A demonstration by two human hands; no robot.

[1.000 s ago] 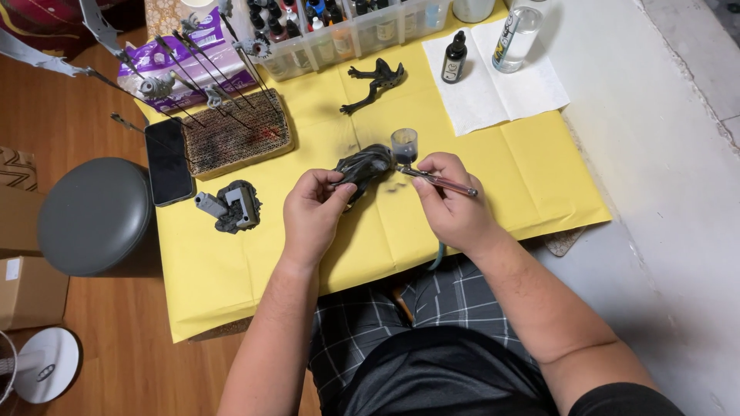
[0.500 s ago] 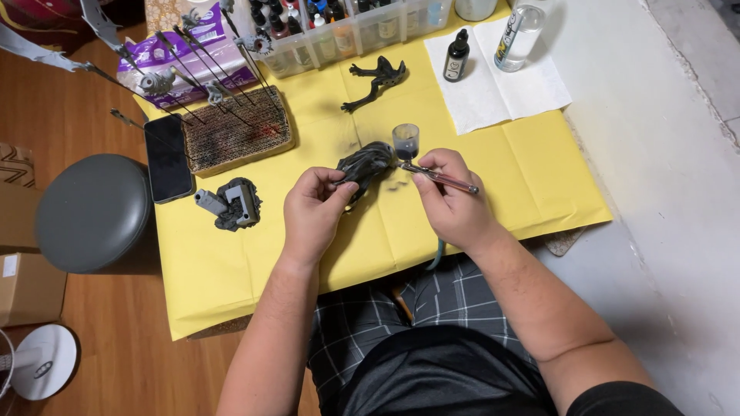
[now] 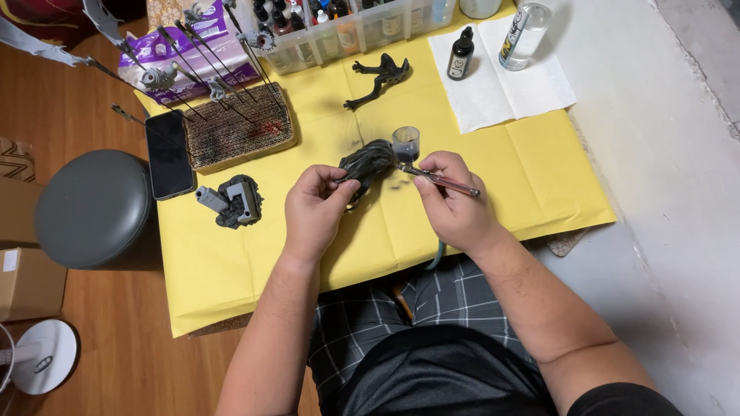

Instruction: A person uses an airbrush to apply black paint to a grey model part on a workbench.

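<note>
Two hands worked over the yellow paper-covered surface [image 3: 493,192]. Our left hand [image 3: 317,208] had its fingers clamped on a dark grey curved model part [image 3: 368,163], lifted clear of the surface so spray could reach it. Our right hand [image 3: 455,202] had fingers closed round a slim metal airbrush with a small cup [image 3: 420,163], nozzle just beside the part.

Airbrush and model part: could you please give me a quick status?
Left hand grips dark model part. Right hand holds airbrush, tip at part. Nothing between them.
</note>
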